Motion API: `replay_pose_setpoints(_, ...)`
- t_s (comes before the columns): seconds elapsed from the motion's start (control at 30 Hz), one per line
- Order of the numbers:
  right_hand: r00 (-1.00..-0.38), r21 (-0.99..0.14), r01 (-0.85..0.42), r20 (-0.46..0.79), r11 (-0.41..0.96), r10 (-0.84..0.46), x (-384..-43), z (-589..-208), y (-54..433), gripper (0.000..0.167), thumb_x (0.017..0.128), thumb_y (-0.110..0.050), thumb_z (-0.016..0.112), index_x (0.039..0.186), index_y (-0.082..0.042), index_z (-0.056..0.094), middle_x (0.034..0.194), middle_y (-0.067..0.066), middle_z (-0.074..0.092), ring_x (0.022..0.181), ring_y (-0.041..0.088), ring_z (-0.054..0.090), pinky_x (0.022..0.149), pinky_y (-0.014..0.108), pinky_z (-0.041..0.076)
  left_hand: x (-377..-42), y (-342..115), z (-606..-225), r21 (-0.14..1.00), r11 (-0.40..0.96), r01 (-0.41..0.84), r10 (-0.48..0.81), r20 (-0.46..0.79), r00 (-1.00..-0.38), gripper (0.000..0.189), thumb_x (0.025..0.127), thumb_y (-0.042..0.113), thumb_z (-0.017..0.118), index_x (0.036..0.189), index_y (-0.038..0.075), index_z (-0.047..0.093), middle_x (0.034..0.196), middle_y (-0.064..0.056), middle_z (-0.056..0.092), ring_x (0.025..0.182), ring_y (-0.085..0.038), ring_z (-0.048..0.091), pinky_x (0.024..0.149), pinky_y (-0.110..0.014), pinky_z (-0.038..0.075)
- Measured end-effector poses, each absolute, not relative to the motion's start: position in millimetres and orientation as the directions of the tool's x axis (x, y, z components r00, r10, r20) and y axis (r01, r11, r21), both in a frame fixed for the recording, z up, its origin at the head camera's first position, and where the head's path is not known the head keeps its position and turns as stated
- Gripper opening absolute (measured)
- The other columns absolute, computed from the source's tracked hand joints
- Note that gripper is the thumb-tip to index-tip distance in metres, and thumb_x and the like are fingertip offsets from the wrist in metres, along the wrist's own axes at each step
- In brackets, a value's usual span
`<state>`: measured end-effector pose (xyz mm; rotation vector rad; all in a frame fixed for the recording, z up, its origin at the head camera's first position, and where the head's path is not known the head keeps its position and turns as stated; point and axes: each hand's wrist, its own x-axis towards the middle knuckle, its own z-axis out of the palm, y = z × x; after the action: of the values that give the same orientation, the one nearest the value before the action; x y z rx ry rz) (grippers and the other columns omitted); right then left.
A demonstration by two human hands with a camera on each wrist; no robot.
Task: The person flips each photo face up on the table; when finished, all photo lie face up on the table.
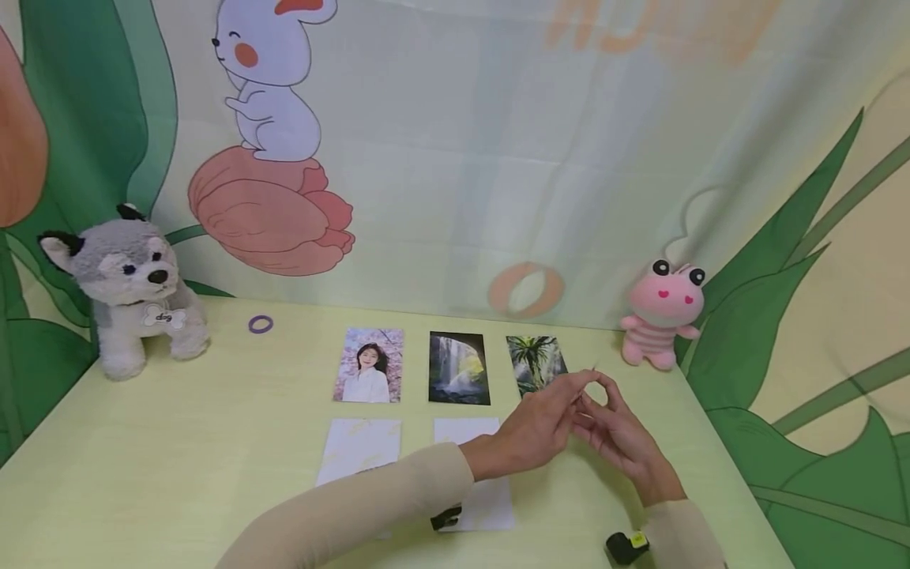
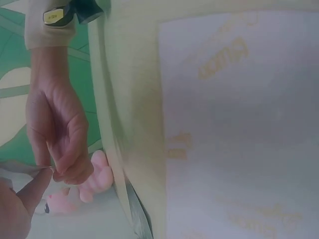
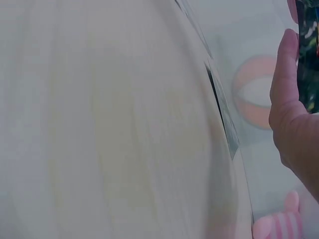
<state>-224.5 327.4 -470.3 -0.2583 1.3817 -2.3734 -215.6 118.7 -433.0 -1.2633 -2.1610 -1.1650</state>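
- Plainly, we see both hands meeting at the right of the table (image 1: pixel 242 427), raised above its surface.
- Our left hand (image 1: pixel 536 415) reaches across with its fingers bent in, and we make out a pinch on the edge of a thin leafy picture card (image 3: pixel 308 69).
- Our right hand (image 1: pixel 626 442) faces it, thumb and forefinger closed on the same card, the other fingers loosely curled.
- We see that card almost edge-on from the head; the right wrist view gives its dark green print, cut by the frame.
- Just beyond our left hand lies a palm photo (image 1: pixel 528 356), its lower part covered by the hand.
- Left of it we have a waterfall photo (image 1: pixel 458 367), then a portrait photo (image 1: pixel 368 367) of a person in white before pink blossom, all three in a row.
- Nearer us lie two white sheets with yellow lettering, the left sheet (image 1: pixel 366 435) and the right sheet (image 1: pixel 465 428), both partly hidden by our left arm.
- At the far left we have a grey-and-white plush dog (image 1: pixel 135 284), with a purple ring (image 1: pixel 260 324) to its right.
- A pink striped plush toy (image 1: pixel 657 312) sits at the far right corner.
- Behind everything hangs a printed curtain (image 1: pixel 426 158) with a rabbit.
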Motion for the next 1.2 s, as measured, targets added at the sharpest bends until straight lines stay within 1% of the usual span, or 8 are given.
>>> replay_pose_setpoints(0.13, -0.931, -0.865, 0.216, -0.042, -0.454, -0.363, -223.7, -468.8, 324.0, 0.038, 0.107, -0.002, 0.032, 0.132, -0.029, 0.022, 0.108, 0.002, 0.066, 0.099, 0.014, 0.07, 0.086, 0.03, 0.057, -217.5, 118.3, -433.9, 0.508, 0.254, 0.823, 0.531, 0.637, -0.558, 0.055, 0.097, -0.005, 0.05, 0.147, 0.016, 0.036, 0.112, -0.009, 0.063, 0.075, -0.011, 0.055, 0.062, -0.013, 0.038)
replay_pose_setpoints(0.37, -0.969, -0.91, 0.211, -0.148, -0.356, -0.196, -221.2, -467.6, 325.3, 0.037, 0.105, -0.003, 0.043, 0.129, -0.027, 0.027, 0.101, 0.0, 0.073, 0.091, 0.012, 0.072, 0.079, 0.029, 0.059, -219.2, 114.4, -433.3, 0.599, 0.236, 0.765, 0.532, 0.579, -0.617, 0.051, 0.099, 0.003, 0.054, 0.149, 0.01, 0.042, 0.132, -0.012, 0.063, 0.097, -0.017, 0.07, 0.077, -0.017, 0.052)
replay_pose_setpoints(0.53, -0.973, -0.931, 0.221, -0.193, -0.291, -0.124, -221.1, -468.8, 332.1, 0.04, 0.104, -0.003, 0.046, 0.131, -0.024, 0.026, 0.092, -0.002, 0.073, 0.081, 0.011, 0.071, 0.071, 0.026, 0.059, -222.0, 108.1, -430.5, 0.611, 0.234, 0.756, 0.545, 0.562, -0.622, 0.048, 0.099, 0.008, 0.053, 0.146, 0.008, 0.047, 0.12, -0.01, 0.067, 0.081, -0.008, 0.067, 0.067, -0.013, 0.051)
replay_pose_setpoints(0.67, -0.974, -0.948, 0.227, -0.22, -0.221, -0.056, -221.5, -468.9, 337.2, 0.039, 0.103, -0.003, 0.05, 0.131, -0.023, 0.032, 0.08, -0.002, 0.071, 0.07, 0.009, 0.07, 0.068, 0.025, 0.059, -225.4, 102.8, -431.6, 0.539, 0.323, 0.778, 0.521, 0.585, -0.621, 0.044, 0.098, 0.012, 0.056, 0.141, 0.004, 0.052, 0.133, -0.012, 0.064, 0.077, -0.01, 0.067, 0.076, -0.02, 0.054)
replay_pose_setpoints(0.77, -0.97, -0.959, 0.237, -0.242, -0.153, 0.013, -221.4, -467.3, 341.9, 0.036, 0.101, -0.003, 0.053, 0.126, -0.025, 0.038, 0.075, -0.004, 0.068, 0.066, 0.007, 0.068, 0.067, 0.025, 0.059, -227.4, 99.7, -434.8, 0.476, 0.4, 0.783, 0.525, 0.582, -0.622, 0.044, 0.098, 0.016, 0.059, 0.139, 0.002, 0.054, 0.137, -0.013, 0.062, 0.083, -0.014, 0.071, 0.086, -0.026, 0.056)
replay_pose_setpoints(0.83, -0.967, -0.962, 0.247, -0.253, -0.113, 0.039, -221.3, -465.4, 345.0, 0.036, 0.101, -0.004, 0.054, 0.124, -0.026, 0.039, 0.075, -0.004, 0.068, 0.066, 0.007, 0.068, 0.068, 0.027, 0.06, -228.3, 98.0, -437.3, 0.424, 0.437, 0.794, 0.546, 0.576, -0.608, 0.044, 0.098, 0.018, 0.06, 0.139, 0.001, 0.055, 0.135, -0.014, 0.063, 0.077, -0.015, 0.072, 0.08, -0.026, 0.057)
replay_pose_setpoints(0.97, -0.967, -0.968, 0.249, -0.25, -0.041, 0.038, -221.2, -459.5, 350.5, 0.036, 0.101, -0.004, 0.054, 0.127, -0.024, 0.038, 0.08, -0.005, 0.07, 0.068, 0.009, 0.069, 0.071, 0.03, 0.06, -229.2, 94.9, -440.9, 0.277, 0.516, 0.81, 0.596, 0.564, -0.572, 0.045, 0.097, 0.022, 0.062, 0.137, 0.002, 0.056, 0.129, -0.011, 0.068, 0.056, -0.01, 0.063, 0.058, -0.02, 0.052)
replay_pose_setpoints(1.2, -0.982, -0.972, 0.191, -0.191, 0.139, 0.014, -223.5, -447.8, 358.2, 0.039, 0.101, -0.002, 0.052, 0.134, -0.013, 0.034, 0.08, -0.005, 0.068, 0.068, 0.011, 0.069, 0.069, 0.031, 0.061, -230.3, 88.6, -444.0, 0.04, 0.612, 0.79, 0.678, 0.488, -0.55, 0.046, 0.098, 0.037, 0.063, 0.133, 0.007, 0.061, 0.108, -0.002, 0.074, 0.062, -0.009, 0.064, 0.053, -0.021, 0.049)
